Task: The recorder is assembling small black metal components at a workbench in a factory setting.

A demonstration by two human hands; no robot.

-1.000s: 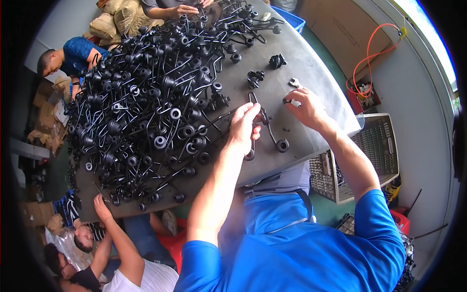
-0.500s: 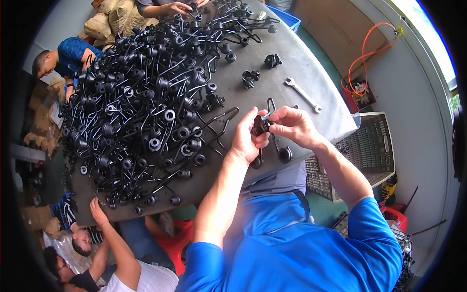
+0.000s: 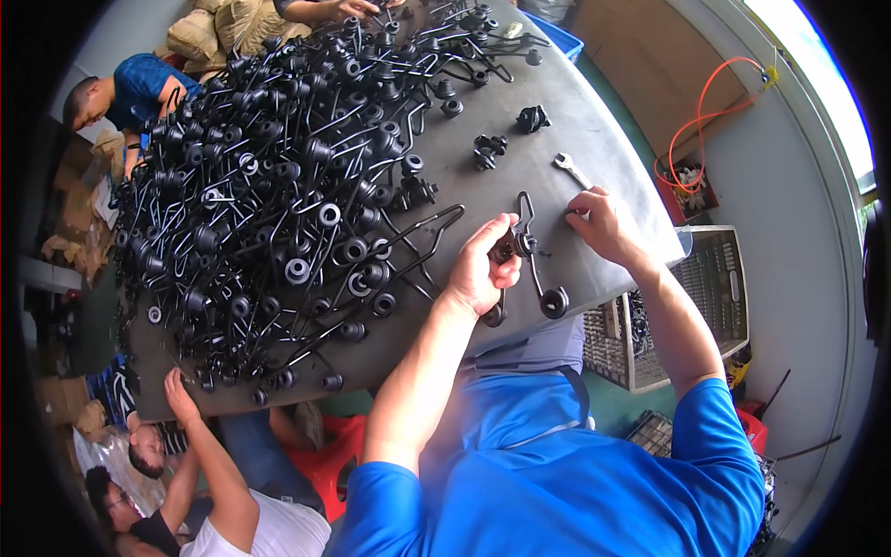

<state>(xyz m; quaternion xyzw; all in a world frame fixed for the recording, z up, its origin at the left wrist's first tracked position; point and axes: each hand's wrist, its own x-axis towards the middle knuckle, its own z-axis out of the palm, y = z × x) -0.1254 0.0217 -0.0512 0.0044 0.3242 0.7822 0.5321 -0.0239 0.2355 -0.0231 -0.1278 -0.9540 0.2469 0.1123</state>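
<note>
My left hand (image 3: 481, 271) is closed around a black bent-wire part (image 3: 527, 243). A narrow loop of the wire stands up beyond my fingers, and a round black end knob (image 3: 554, 303) hangs below near the table's edge. My right hand (image 3: 608, 226) is down at the tabletop, to the right of that part, with its fingers bent together; whatever is at its fingertips is too small to make out. Just past it lies an open-ended wrench (image 3: 574, 169), its near end hidden by the hand. Two black clamp-like pieces (image 3: 489, 151) (image 3: 533, 119) rest farther back.
A large heap of black bent-wire parts with knobs (image 3: 278, 204) covers the left of the grey table (image 3: 445, 348). A plastic crate (image 3: 719, 278) stands off the right edge. Other people work around the table, one hand (image 3: 181, 395) at its left near edge. A blue bin (image 3: 555, 37) is behind.
My right hand has left the part in my left hand and moved right to the tabletop by the wrench. My left hand still holds the part. The view has shifted slightly.
</note>
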